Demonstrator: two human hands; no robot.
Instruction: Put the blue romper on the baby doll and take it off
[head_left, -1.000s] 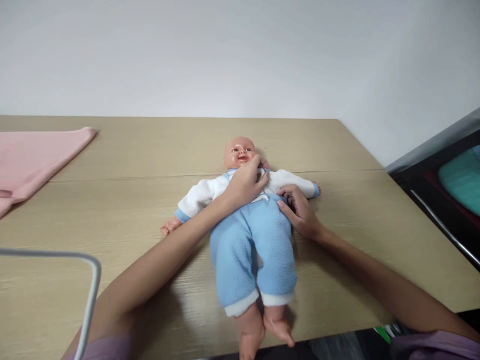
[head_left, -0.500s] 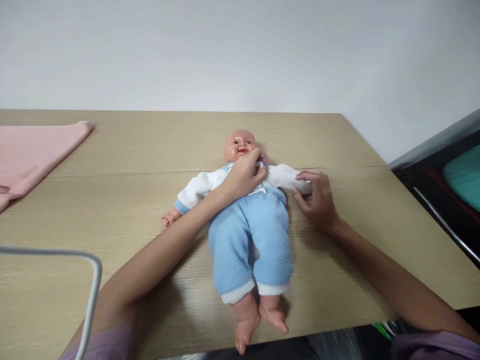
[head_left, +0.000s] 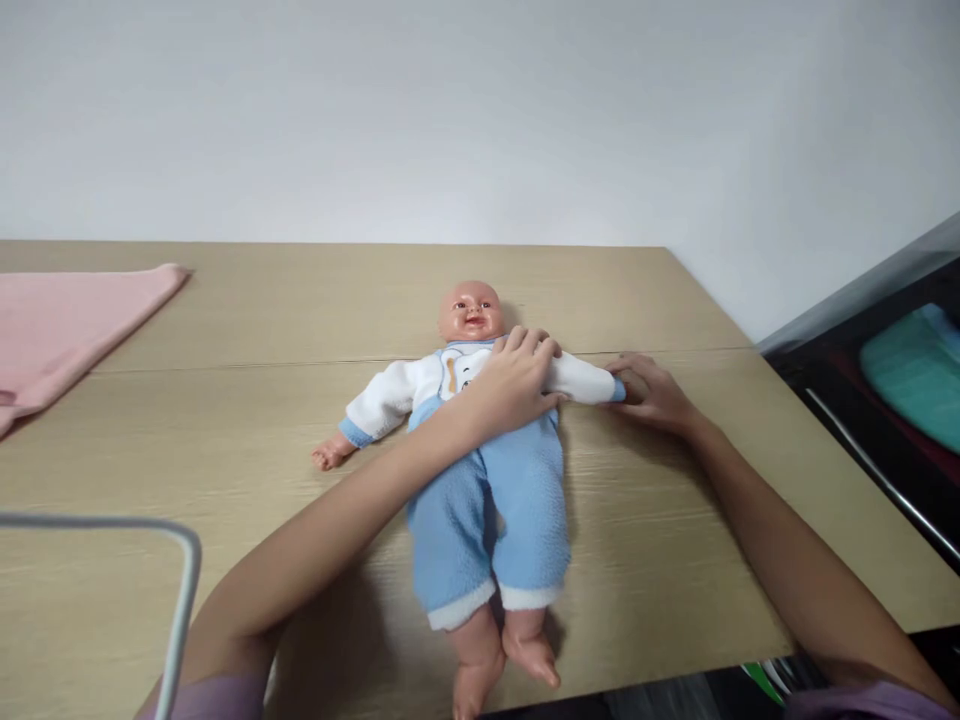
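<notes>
Doll with a bald pinkish plastic head, dressed in white-and-blue fleece clothes (head_left: 480,485), lies on its back mid-way along the pale wood-grain tabletop (head_left: 255,310), head to the far side and bare feet at the near edge. Over the last second the right hand (head_left: 651,392) has left the waist of the light-blue fleece trousers (head_left: 529,520), passed along the right-side white fleece sleeve (head_left: 581,380) and arrived at its blue cuff (head_left: 619,389), where thumb and fingers now curve about the end and hide the doll's hand there; how firmly they press cannot be told. The left hand (head_left: 519,382) has shifted from below the chin to the right, so that it lies palm down over the chest and upper part of the same sleeve, whether resting or pinching fabric not being visible. That move uncovers part of the print on the chest, and means, it seems, that the work has settled on this one arm, steadied at the shoulder and handled at the wrist, while the left-side sleeve (head_left: 386,400) lies spread, untouched by either hand
</notes>
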